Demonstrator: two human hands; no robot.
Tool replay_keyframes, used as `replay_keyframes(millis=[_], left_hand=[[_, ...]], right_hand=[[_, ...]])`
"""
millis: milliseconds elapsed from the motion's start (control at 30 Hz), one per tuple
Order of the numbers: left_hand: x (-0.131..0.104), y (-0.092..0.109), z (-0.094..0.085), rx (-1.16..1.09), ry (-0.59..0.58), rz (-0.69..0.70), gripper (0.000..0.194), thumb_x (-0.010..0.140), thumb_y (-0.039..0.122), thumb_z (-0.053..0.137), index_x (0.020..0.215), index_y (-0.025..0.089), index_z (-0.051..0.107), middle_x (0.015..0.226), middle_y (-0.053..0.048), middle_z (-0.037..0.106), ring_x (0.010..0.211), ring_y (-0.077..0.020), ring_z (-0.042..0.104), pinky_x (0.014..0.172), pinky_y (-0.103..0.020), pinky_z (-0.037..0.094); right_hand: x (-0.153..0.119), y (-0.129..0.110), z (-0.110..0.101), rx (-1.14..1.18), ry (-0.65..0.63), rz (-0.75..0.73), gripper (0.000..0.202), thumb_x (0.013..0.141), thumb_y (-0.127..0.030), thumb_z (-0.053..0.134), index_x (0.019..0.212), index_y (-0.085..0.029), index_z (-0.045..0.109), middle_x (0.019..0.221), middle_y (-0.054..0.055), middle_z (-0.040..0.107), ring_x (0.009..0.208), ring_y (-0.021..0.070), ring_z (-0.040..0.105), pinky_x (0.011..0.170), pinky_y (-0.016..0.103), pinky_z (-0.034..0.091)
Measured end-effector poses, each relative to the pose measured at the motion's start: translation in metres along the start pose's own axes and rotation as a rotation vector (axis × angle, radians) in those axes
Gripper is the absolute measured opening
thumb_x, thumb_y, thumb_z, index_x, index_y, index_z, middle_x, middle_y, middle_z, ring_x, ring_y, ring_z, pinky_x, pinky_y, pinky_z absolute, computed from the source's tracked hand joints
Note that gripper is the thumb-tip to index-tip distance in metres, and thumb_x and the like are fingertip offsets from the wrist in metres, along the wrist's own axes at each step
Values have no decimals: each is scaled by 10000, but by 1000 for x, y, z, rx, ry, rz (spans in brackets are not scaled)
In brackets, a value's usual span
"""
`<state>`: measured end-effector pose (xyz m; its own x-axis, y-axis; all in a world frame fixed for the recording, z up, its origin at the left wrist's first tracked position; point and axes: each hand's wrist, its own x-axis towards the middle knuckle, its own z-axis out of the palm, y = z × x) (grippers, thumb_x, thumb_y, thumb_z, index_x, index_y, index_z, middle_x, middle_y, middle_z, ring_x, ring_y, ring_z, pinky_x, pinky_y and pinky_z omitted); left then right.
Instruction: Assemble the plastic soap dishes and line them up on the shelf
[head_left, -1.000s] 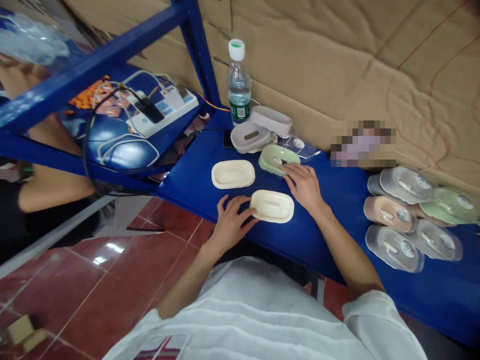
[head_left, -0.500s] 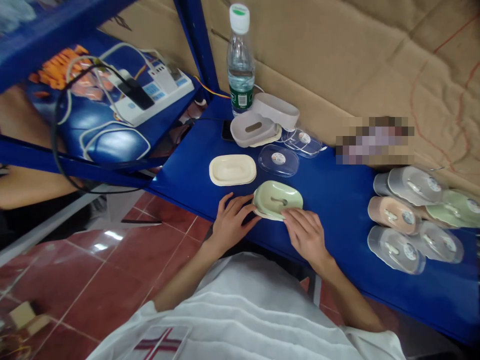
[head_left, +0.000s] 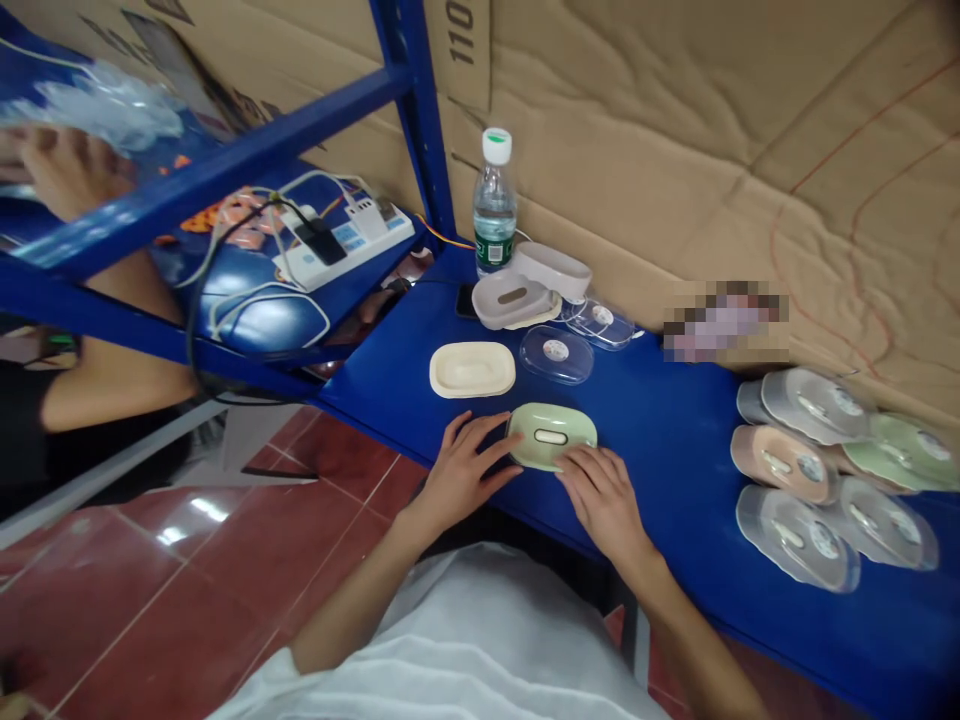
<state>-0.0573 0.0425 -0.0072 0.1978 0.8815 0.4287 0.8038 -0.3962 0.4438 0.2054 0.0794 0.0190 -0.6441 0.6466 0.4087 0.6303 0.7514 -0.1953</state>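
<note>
A light green oval dish with a dark-rimmed slot in its middle rests on the blue table in front of me; something pale shows in the slot. My left hand holds its left end, thumb in front and fingers behind. The fingertips of my right hand grip the front right rim. Just behind the dish lies a cream oval tray, and a clear oval lid with a round sticker is to the right of that tray.
Grey oval containers and a water bottle stand at the back. Several lidded containers fill the right side. On the left are a blue shelf frame, a power strip with cables and another person's arm.
The green dish has settled level, and its slot, earlier showing a dark hollow, now frames a pale piece. Both hands stay on it. The view has shifted; another person's hand appears at left.
</note>
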Motion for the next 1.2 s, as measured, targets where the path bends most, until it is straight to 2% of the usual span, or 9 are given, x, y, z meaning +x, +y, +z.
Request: replay_keyframes(millis=[200,300,400,533,667,800,933,1033,1200], left_hand=[[6,-33,-22,114,190,-168,434,1018,304,707,1445,275,637,1519,-157,626,1395,-343,605,1190,-573,457],[12,-56,-29,231,156,-285,455,1006,378,719,1440,255,659,1621,-194,530,1467,-435,531,1179,-659,421],[16,-65,-31,229,122,-279,276,1027,392,685,1248,244,761,1556,-166,607,1418,-410,584,1170,-628,445],[19,-57,-26,110,177,-217,200,1046,354,662,1153,228,774,1340,-122,738,1280,-308,673,1122,-492,530],[20,-50,-20,152,176,-238,187,1039,347,673,1128,220,777,1328,-126,738,1253,-315,679,1094,-493,536],[18,-35,-19,235,188,-296,247,1043,315,654,1250,219,747,1496,-170,639,1402,-374,591,1182,-602,441],[21,0,-13,83,86,-81,354,1048,282,649,1401,262,670,1567,-144,591,1463,-313,559,1205,-524,465],[25,21,-3,-8,-94,90,350,1040,324,675,1387,276,681,1597,-125,579,1480,-314,553,1222,-525,471],[27,20,7,-93,-133,64,148,1017,292,701,1153,261,752,1459,-126,663,1351,-315,641,1131,-530,556]], right_hand=[[-28,7,-16,22,56,60,292,1010,-133,685,1290,-212,709,1220,69,787,1196,233,711,1141,449,501],[-42,10,-16,34,56,115,291,1013,-148,682,1291,-227,714,1219,62,790,1189,237,718,1131,463,525],[-48,11,-12,54,34,146,317,1028,-154,655,1328,-244,700,1252,60,786,1215,240,719,1147,476,524],[-41,12,-17,86,-85,120,444,1072,-190,589,1513,-244,573,1425,70,723,1417,239,621,1244,497,439],[-11,28,-32,69,-139,53,501,1105,-211,532,1601,-225,465,1534,80,647,1530,242,513,1326,559,288],[55,66,-30,98,-97,56,426,1125,-249,462,1537,-233,569,1561,62,625,1532,245,507,1272,494,393],[104,102,-7,133,-180,65,467,1129,-243,385,1562,-242,558,1581,44,606,1554,239,477,1241,473,456],[91,118,3,111,-180,73,454,1142,-282,385,1554,-312,572,1542,30,643,1529,213,507,1241,437,465],[19,130,-9,34,-55,204,554,1058,-556,586,1512,-241,637,1401,170,640,1492,379,516,1243,608,428]])
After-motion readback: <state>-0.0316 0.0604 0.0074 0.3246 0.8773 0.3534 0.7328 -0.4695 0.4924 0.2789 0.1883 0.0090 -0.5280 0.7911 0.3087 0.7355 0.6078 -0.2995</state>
